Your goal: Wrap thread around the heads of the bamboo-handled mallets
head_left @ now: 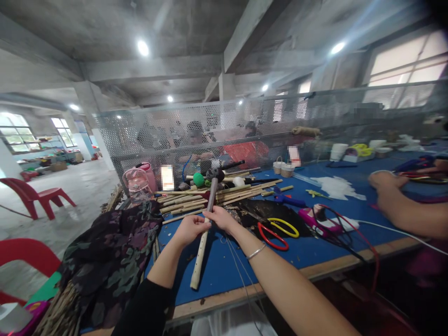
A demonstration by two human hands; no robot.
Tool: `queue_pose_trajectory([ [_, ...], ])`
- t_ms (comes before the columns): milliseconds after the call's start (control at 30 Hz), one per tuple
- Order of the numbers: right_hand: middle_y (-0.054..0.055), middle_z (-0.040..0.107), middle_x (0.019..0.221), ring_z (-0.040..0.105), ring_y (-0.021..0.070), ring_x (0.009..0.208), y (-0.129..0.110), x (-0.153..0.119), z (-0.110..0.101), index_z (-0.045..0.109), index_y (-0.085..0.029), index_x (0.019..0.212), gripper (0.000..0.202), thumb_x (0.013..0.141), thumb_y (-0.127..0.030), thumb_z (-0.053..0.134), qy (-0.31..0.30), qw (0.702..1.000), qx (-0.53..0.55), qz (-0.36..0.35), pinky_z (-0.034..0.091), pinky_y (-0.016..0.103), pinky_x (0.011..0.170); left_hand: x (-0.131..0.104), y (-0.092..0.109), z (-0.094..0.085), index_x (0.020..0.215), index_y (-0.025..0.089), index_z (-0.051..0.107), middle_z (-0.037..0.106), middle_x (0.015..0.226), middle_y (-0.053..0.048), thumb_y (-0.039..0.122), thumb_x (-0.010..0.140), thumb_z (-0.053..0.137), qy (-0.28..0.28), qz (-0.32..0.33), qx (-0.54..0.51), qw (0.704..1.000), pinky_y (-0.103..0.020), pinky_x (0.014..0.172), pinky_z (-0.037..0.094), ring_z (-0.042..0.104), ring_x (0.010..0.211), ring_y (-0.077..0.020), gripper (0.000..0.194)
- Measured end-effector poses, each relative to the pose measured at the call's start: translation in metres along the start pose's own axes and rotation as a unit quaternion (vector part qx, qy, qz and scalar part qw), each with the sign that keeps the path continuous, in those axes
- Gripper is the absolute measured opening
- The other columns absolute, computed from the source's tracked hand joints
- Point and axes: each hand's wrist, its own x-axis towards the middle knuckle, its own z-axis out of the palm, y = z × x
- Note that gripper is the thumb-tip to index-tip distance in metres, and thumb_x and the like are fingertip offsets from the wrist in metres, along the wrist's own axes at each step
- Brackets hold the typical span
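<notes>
Both hands hold a pale bamboo stick (199, 261) over the blue table. Its lower part shows small dark marks; its upper part is wrapped in a dark grey material (212, 196) and points away from me. My left hand (191, 229) is closed, pinching the stick near its middle. Just above it, my right hand (223, 219) is closed round the lower end of the wrapped part. Thin threads (241, 270) hang below my right hand. Beyond lie a pile of bamboo sticks (185, 204), a green ball (198, 179) and a white ball (238, 181).
Scissors with red and yellow handles (276, 233) lie right of my hands, near a magenta power strip (322, 221) with cables. A camouflage cloth (108, 261) covers the left corner. At right reaches another person's arm (402, 200). A perforated metal screen (157, 135) stands behind.
</notes>
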Motion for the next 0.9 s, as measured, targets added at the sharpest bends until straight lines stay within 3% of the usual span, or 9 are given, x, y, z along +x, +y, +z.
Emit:
queue_pose_trajectory([
  [167, -0.01, 0.037, 0.044, 0.023, 0.0032, 0.032, -0.022, -0.01, 0.0, 0.042, -0.019, 0.074, 0.035, 0.068, -0.048, 0.061, -0.074, 0.987, 0.128, 0.062, 0.011, 0.018, 0.034, -0.008, 0.008, 0.005, 0.08, 0.011, 0.061, 0.061, 0.069, -0.006, 0.042, 0.064, 0.069, -0.034, -0.027, -0.173, 0.984, -0.021, 0.052, 0.04, 0.054, 0.053, -0.0099, 0.036],
  [233, -0.01, 0.039, 0.045, 0.025, 0.0031, 0.032, -0.024, -0.011, -0.001, 0.043, -0.018, 0.074, 0.035, 0.066, -0.046, 0.063, -0.084, 0.986, 0.131, 0.063, 0.012, 0.018, 0.033, -0.01, 0.007, 0.007, 0.082, 0.011, 0.06, 0.063, 0.075, -0.008, 0.039, 0.064, 0.069, -0.033, -0.05, -0.196, 0.979, -0.023, 0.056, 0.043, 0.058, 0.061, -0.013, 0.035],
  [333, -0.006, 0.048, 0.052, 0.037, 0.0044, 0.039, -0.018, -0.009, 0.0, 0.047, -0.015, 0.069, 0.035, 0.062, -0.043, 0.067, -0.062, 0.992, 0.096, 0.05, 0.025, 0.018, 0.038, -0.007, 0.001, 0.009, 0.081, 0.012, 0.058, 0.06, 0.064, -0.004, 0.039, 0.063, 0.07, 0.015, -0.062, -0.147, 0.987, -0.022, 0.051, 0.041, 0.056, 0.054, -0.012, 0.035],
  [400, -0.003, 0.052, 0.056, 0.043, 0.0063, 0.047, -0.011, -0.005, 0.001, 0.05, -0.013, 0.067, 0.035, 0.059, -0.042, 0.069, -0.043, 0.995, 0.077, 0.039, 0.031, 0.019, 0.044, -0.004, -0.002, 0.011, 0.078, 0.011, 0.057, 0.055, 0.055, 0.0, 0.038, 0.059, 0.073, 0.071, -0.028, -0.089, 0.993, -0.019, 0.044, 0.034, 0.048, 0.044, -0.0079, 0.037],
  [467, -0.003, 0.052, 0.057, 0.044, 0.0068, 0.049, -0.007, -0.003, 0.002, 0.052, -0.012, 0.067, 0.034, 0.059, -0.041, 0.07, -0.031, 0.997, 0.067, 0.033, 0.033, 0.02, 0.046, -0.003, -0.003, 0.012, 0.074, 0.01, 0.056, 0.05, 0.049, 0.003, 0.036, 0.055, 0.076, 0.092, 0.001, -0.058, 0.994, -0.018, 0.041, 0.028, 0.04, 0.038, -0.0047, 0.037],
  [567, -0.004, 0.049, 0.051, 0.041, 0.0059, 0.043, -0.007, -0.003, 0.0, 0.052, -0.013, 0.067, 0.033, 0.062, -0.042, 0.068, -0.053, 0.995, 0.075, 0.049, 0.029, 0.019, 0.043, -0.005, 0.001, 0.011, 0.071, 0.01, 0.056, 0.055, 0.053, 0.0, 0.038, 0.058, 0.074, 0.039, -0.016, -0.087, 0.995, -0.019, 0.043, 0.03, 0.044, 0.041, -0.0062, 0.035],
  [733, -0.005, 0.047, 0.046, 0.038, 0.0054, 0.037, -0.013, -0.008, -0.006, 0.05, -0.014, 0.07, 0.034, 0.064, -0.043, 0.067, -0.109, 0.985, 0.105, 0.078, 0.025, 0.018, 0.037, -0.013, 0.01, 0.009, 0.08, 0.01, 0.061, 0.064, 0.077, -0.01, 0.035, 0.061, 0.073, -0.041, -0.058, -0.182, 0.981, -0.021, 0.056, 0.041, 0.058, 0.062, -0.0119, 0.034],
  [800, -0.005, 0.048, 0.047, 0.037, 0.005, 0.037, -0.014, -0.009, -0.006, 0.051, -0.013, 0.068, 0.033, 0.063, -0.041, 0.068, -0.098, 0.988, 0.099, 0.074, 0.025, 0.018, 0.037, -0.014, 0.009, 0.009, 0.082, 0.011, 0.061, 0.063, 0.079, -0.009, 0.036, 0.061, 0.073, -0.039, -0.068, -0.181, 0.98, -0.022, 0.056, 0.041, 0.059, 0.064, -0.0128, 0.036],
  [900, -0.005, 0.048, 0.047, 0.037, 0.0044, 0.038, -0.016, -0.008, -0.002, 0.051, -0.013, 0.065, 0.03, 0.062, -0.037, 0.07, -0.061, 0.993, 0.078, 0.065, 0.025, 0.019, 0.038, -0.01, 0.004, 0.01, 0.076, 0.011, 0.059, 0.058, 0.062, -0.003, 0.042, 0.059, 0.072, 0.035, -0.048, -0.095, 0.994, -0.02, 0.045, 0.032, 0.051, 0.048, -0.0089, 0.038],
])
